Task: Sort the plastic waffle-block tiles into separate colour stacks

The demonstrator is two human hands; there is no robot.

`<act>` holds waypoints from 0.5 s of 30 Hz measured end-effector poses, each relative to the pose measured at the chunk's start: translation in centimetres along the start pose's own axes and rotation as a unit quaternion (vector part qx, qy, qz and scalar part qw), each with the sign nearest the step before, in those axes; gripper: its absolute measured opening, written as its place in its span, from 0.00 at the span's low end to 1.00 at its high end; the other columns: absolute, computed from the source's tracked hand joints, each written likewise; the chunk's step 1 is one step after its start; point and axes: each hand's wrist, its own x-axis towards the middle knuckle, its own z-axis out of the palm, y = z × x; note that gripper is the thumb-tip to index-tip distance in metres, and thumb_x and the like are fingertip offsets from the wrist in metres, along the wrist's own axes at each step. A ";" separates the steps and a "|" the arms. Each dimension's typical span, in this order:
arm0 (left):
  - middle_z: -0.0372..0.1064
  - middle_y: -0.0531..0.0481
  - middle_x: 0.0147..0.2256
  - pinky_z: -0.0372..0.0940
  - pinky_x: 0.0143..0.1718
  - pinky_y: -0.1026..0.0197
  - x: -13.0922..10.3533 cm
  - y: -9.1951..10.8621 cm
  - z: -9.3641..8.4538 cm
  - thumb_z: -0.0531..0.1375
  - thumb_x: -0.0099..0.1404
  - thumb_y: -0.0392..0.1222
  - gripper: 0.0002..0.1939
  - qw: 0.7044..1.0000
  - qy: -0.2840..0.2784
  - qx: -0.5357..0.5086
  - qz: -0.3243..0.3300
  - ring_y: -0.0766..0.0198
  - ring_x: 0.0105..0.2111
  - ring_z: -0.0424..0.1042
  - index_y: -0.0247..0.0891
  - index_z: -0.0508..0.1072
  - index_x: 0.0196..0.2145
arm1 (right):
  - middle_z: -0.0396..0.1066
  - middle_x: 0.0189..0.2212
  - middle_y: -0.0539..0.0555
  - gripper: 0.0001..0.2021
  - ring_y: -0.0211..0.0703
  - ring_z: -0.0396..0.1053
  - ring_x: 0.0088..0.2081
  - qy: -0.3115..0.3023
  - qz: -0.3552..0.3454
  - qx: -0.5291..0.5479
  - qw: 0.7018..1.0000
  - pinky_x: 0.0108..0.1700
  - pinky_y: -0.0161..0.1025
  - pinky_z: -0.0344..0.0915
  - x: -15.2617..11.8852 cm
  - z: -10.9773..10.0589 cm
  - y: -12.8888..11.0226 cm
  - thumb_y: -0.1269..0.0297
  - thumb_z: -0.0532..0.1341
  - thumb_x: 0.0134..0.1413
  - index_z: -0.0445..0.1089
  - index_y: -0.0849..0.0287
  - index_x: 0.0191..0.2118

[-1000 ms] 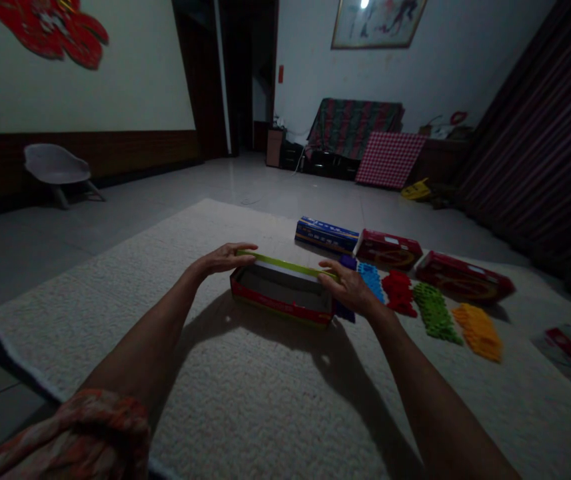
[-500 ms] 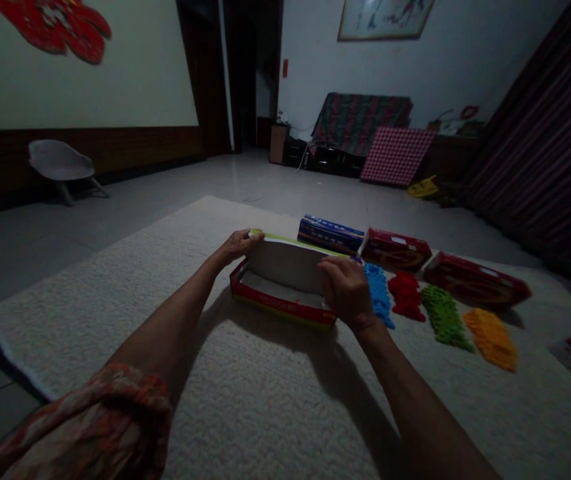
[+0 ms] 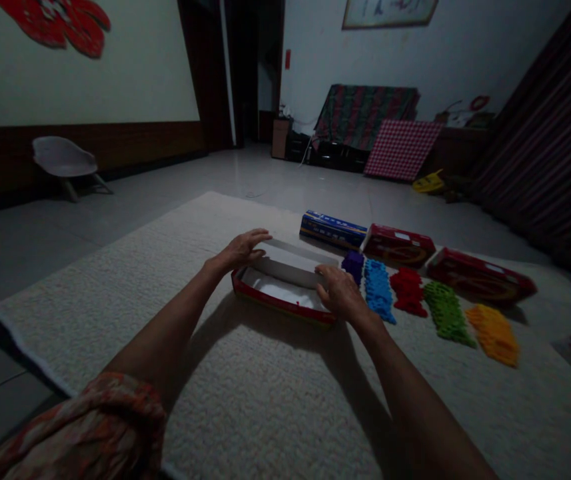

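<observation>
A shallow red box (image 3: 280, 306) stands on the pale rug, its inside whitish. Its grey-white lid flap (image 3: 292, 263) is raised at the far side. My left hand (image 3: 241, 249) is at the flap's left end, thumb apart from the fingers, which rest near its top edge. At the right end, my right hand (image 3: 340, 291) touches the flap and the box corner, with its thumb and fingers apart. Right of the box lie piles of small pieces: purple (image 3: 353, 265), blue (image 3: 378, 290), red (image 3: 408, 291), green (image 3: 448, 312) and orange (image 3: 494, 335).
Behind the piles stand a blue box (image 3: 332, 229), a dark red box (image 3: 398, 245) and another dark red box (image 3: 480, 275). The rug (image 3: 155, 273) covers the floor around. A small chair (image 3: 65, 158) is at the far left, a checked cloth (image 3: 402, 149) at the back.
The flap has tilted back and its yellow-green edge no longer shows. My right hand has opened from a closed grip; my left fingers have spread. The purple pile has come into fuller view.
</observation>
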 end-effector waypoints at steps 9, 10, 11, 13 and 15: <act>0.80 0.47 0.33 0.68 0.44 0.54 -1.0 -0.7 1.3 0.62 0.49 0.40 0.10 0.985 -0.043 -0.070 -0.149 0.53 0.35 0.75 0.43 0.82 0.30 | 0.80 0.48 0.59 0.23 0.48 0.77 0.50 -0.021 0.084 0.036 0.996 0.50 0.38 0.69 0.6 -0.3 -0.2 0.78 0.54 0.58 0.76 0.56 0.54; 0.79 0.48 0.31 0.68 0.43 0.55 -1.0 -0.9 1.3 0.62 0.49 0.41 0.09 0.983 -0.039 -0.084 -0.159 0.54 0.35 0.75 0.44 0.81 0.29 | 0.80 0.47 0.58 0.23 0.48 0.77 0.49 -0.020 0.089 0.040 0.995 0.50 0.38 0.69 0.7 -0.3 -0.3 0.78 0.54 0.58 0.76 0.55 0.54; 0.79 0.49 0.31 0.68 0.43 0.55 -0.9 -1.2 1.2 0.63 0.49 0.42 0.09 0.980 -0.032 -0.099 -0.168 0.55 0.35 0.74 0.43 0.81 0.29 | 0.80 0.47 0.58 0.23 0.48 0.77 0.49 -0.018 0.092 0.043 0.995 0.49 0.37 0.69 0.8 -0.3 -0.5 0.78 0.55 0.58 0.76 0.55 0.54; 0.79 0.49 0.31 0.67 0.42 0.56 -0.7 -1.9 1.3 0.63 0.49 0.44 0.09 0.975 -0.017 -0.121 -0.184 0.55 0.35 0.74 0.42 0.81 0.29 | 0.80 0.48 0.57 0.23 0.48 0.77 0.49 -0.012 0.100 0.046 0.994 0.50 0.37 0.68 1.3 -0.2 -0.6 0.78 0.55 0.58 0.76 0.54 0.55; 0.79 0.50 0.30 0.67 0.41 0.57 -0.3 -2.7 1.4 0.63 0.50 0.46 0.10 0.972 -0.008 -0.134 -0.193 0.56 0.35 0.73 0.41 0.81 0.29 | 0.79 0.49 0.58 0.23 0.48 0.77 0.49 -0.011 0.107 0.046 0.993 0.50 0.37 0.68 1.9 0.0 -0.7 0.77 0.55 0.58 0.76 0.54 0.55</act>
